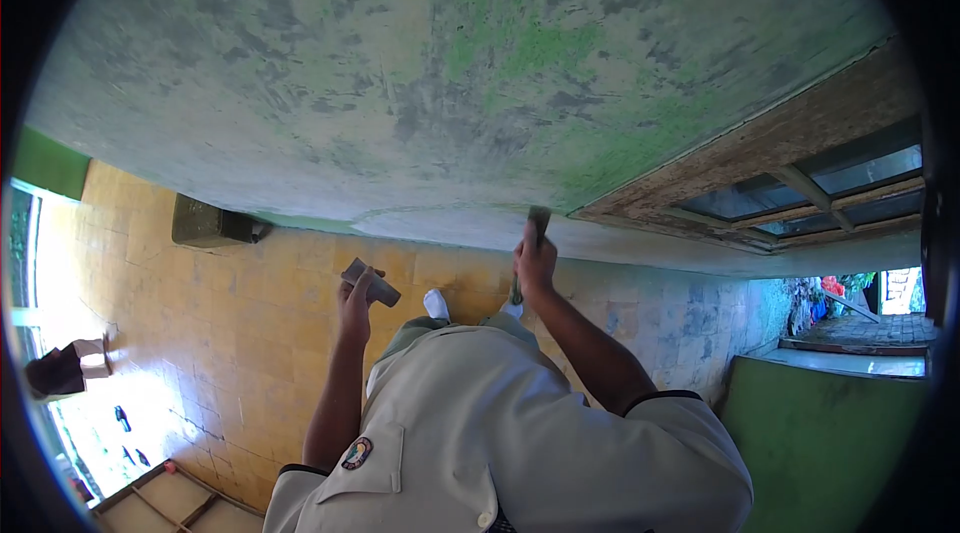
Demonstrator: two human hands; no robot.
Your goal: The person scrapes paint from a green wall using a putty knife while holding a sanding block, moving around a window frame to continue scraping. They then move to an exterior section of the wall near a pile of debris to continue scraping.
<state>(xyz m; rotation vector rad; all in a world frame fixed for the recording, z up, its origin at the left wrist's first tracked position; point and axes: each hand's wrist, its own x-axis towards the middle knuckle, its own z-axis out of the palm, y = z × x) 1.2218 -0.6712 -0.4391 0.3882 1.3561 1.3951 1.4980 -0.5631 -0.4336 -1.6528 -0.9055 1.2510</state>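
Observation:
My left hand (354, 301) is closed on a flat grey rectangular plate (376, 285), held out over the floor and away from the wall. My right hand (537, 261) grips a putty knife (539, 218), its blade up at the lower part of the wall and its handle sticking out below my fist. The wall (400, 63) is covered in patchy white and grey filler, with green paint showing through in places. Around the blade the surface is paler and smoother.
To the right, a worn wooden window frame (700, 183) with glass panes is set in the wall. A dark box-like object (210, 221) stands against the wall at left. Yellow tiles (270, 333) cover the floor; a green partition (820, 443) rises at lower right.

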